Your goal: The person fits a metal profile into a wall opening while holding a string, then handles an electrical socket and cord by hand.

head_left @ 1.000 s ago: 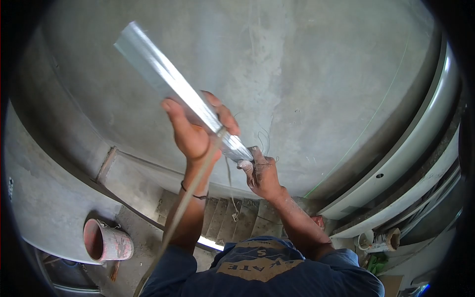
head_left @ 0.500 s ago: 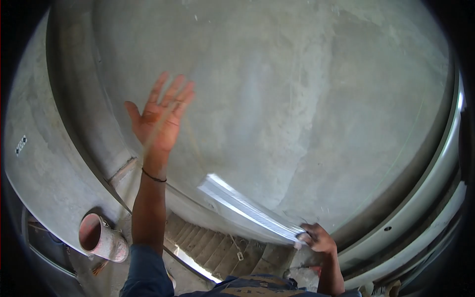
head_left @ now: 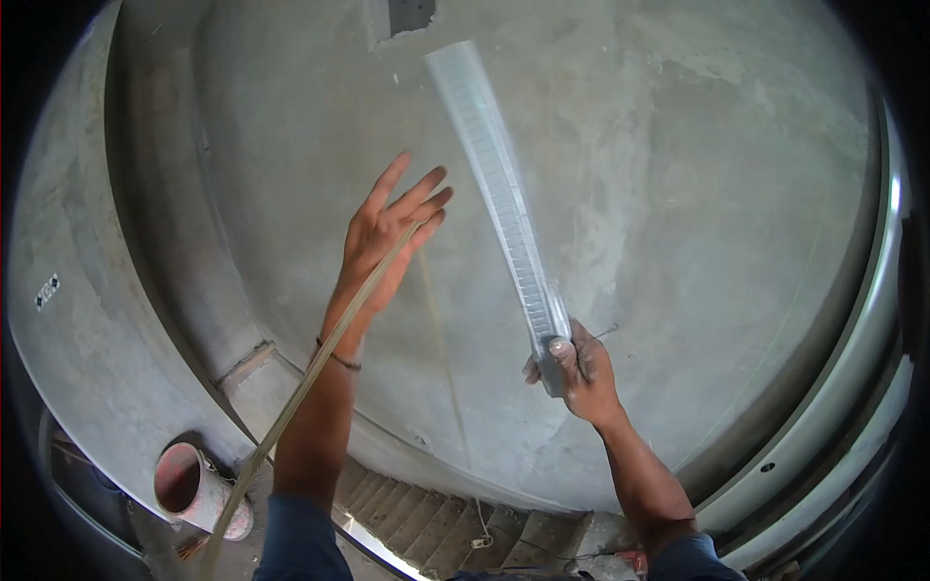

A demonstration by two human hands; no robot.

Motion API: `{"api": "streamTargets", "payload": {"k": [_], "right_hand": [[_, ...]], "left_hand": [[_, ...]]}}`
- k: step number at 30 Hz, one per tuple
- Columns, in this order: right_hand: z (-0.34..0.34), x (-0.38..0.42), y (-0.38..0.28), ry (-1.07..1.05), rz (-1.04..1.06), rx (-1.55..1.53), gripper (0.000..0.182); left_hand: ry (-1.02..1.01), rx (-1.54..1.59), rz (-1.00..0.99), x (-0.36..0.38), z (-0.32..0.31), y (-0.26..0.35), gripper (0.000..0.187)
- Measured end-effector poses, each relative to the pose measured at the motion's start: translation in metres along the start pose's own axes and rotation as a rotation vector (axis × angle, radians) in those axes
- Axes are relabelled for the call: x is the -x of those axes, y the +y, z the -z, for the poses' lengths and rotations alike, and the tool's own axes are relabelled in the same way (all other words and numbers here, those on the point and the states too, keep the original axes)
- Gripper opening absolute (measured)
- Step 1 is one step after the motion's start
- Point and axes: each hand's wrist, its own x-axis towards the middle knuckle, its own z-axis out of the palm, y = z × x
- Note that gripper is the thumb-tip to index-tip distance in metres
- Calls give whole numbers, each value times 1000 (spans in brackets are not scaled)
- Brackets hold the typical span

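Note:
My right hand (head_left: 588, 373) grips the lower end of a long, silvery ribbed metal strip (head_left: 504, 194), thumb across its face. The strip points up and slightly left in front of the grey wall, its upper end blurred. Pale grey dust coats the thumb and fingers. My left hand (head_left: 392, 232) is raised to the left of the strip, with its fingers spread. A tan cord (head_left: 320, 358) crosses in front of the left forearm and reaches up to the fingers of that hand.
A rough grey plastered wall (head_left: 678, 290) fills most of the view, with a square recess (head_left: 409, 15) at the top. Concrete stairs (head_left: 417, 513) run below. A dirty pinkish bucket (head_left: 199, 489) stands at lower left. A curved ledge (head_left: 814, 416) borders the right side.
My right hand has risen, swinging the metal strip from a low leftward slant to nearly upright. My left hand has moved right and turned, fingers still spread.

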Motion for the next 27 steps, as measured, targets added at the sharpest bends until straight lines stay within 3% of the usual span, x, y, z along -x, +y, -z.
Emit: {"api": "streamTargets", "payload": {"k": [3, 4, 8, 10, 16, 17, 18, 19, 20, 21, 24, 27], "right_hand": [[-6, -31, 0, -82, 42, 169, 35], [-8, -44, 2, -103, 51, 237, 30], [-3, -106, 0, -120, 177, 443, 24], [10, -148, -8, -48, 330, 668, 22], [96, -305, -52, 478, 905, 1143, 23], [111, -328, -56, 541, 1039, 1239, 25], [123, -343, -55, 549, 1052, 1235, 25], [134, -358, -53, 561, 1056, 1442, 28], [137, -368, -54, 576, 1051, 1652, 31], [138, -376, -51, 590, 1062, 1652, 31], [135, -376, -44, 502, 974, 1719, 35], [137, -376, -42, 519, 992, 1749, 36]], "left_hand": [[-130, -64, 118, -34, 7, 27, 91], [-109, -124, 145, -44, 2, 38, 79], [-120, -335, 262, -85, 29, 56, 63], [-84, -403, 115, -108, 46, 72, 50], [126, -664, -312, -233, 134, 180, 51], [174, -568, -377, -259, 146, 197, 49], [220, -468, -442, -282, 156, 207, 48], [215, -473, -454, -302, 159, 208, 48], [365, -472, -603, -321, 158, 204, 45], [515, -463, -751, -337, 159, 201, 42], [506, -541, -690, -371, 167, 183, 53], [436, -533, -679, -392, 189, 143, 51]]}}
